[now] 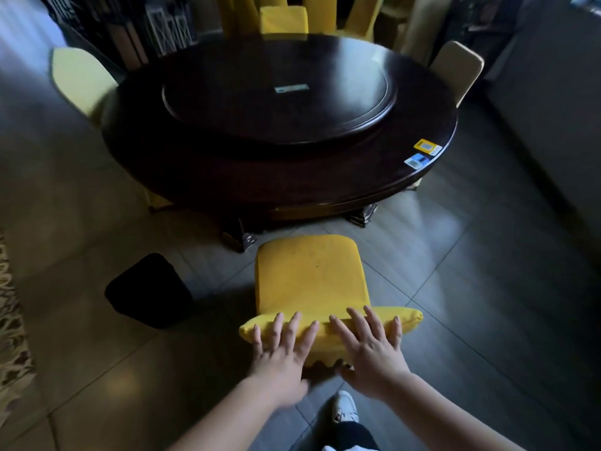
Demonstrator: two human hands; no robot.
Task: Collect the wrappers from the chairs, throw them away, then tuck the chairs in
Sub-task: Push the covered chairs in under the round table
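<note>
A yellow-covered chair (310,275) stands in front of me, its seat facing the round dark table (201,170) and a gap of floor between them. No wrapper shows on its seat. My left hand (283,348) and my right hand (369,345) lie side by side over the top of the chair's backrest, fingers spread over its top edge, thumbs behind. A black bin (151,289) stands on the floor just left of the chair.
Other yellow chairs stand at the table's left (81,81), far side (283,19) and right (457,71). A lazy Susan (227,102) sits on the table, with stickers (422,153) near its right edge. A patterned rug (9,320) lies at far left.
</note>
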